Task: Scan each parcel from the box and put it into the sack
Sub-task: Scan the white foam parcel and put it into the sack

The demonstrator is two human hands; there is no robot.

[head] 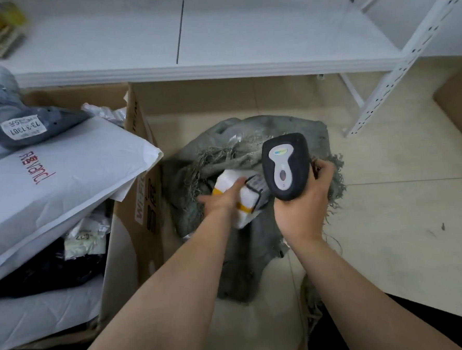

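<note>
My left hand (pixel 220 201) holds a small white parcel (pixel 229 183) with orange tape bands, low over the open mouth of the grey woven sack (pixel 273 129) on the floor. The hand and parcel are motion-blurred. My right hand (pixel 304 205) grips a dark grey barcode scanner (pixel 286 166) just right of the parcel, its head pointing away from me; the fingers also touch the sack's frayed right rim. To the left stands the cardboard box (pixel 145 207), holding a large white mailer (pixel 49 183), a grey bag with a label (pixel 24 128) and darker parcels underneath.
A white shelf board (pixel 216 40) runs across the top, with a perforated white rack post (pixel 406 56) at the right. Beige tiled floor (pixel 389 219) lies right of the sack. Another cardboard edge (pixel 461 106) shows at far right.
</note>
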